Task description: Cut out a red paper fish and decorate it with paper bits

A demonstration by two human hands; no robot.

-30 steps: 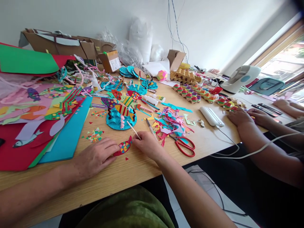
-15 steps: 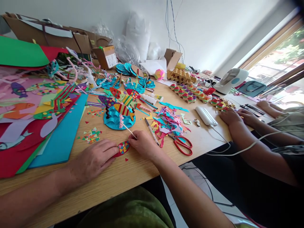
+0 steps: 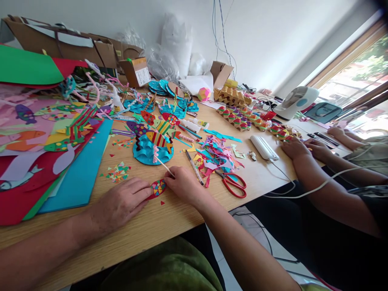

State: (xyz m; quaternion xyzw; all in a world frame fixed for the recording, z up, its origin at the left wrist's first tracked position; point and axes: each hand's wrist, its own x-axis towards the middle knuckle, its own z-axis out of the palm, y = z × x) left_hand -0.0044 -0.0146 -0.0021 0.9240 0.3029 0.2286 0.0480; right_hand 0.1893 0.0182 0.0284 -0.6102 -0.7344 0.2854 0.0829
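Note:
A small red paper fish covered in coloured triangles lies flat on the table between my hands. My left hand rests on the table, its fingers together and closed on the fish's left end, partly covering it. In the closed fingers of my right hand, by the fish's other end, is a thin pale stick that slants up and away. Beyond its far end stands a blue scalloped base carrying several patterned paper fish and a pink twisted stem. One loose red triangle lies just below the fish.
Triangle scraps lie left; paper strips, a pen and red-handled scissors lie right. Blue sheets and paper fish fill the left side. A white corded device and another person's hands are farther right.
The view has shifted very slightly. Both hands, the stick and the red paper fish keep practically the same positions.

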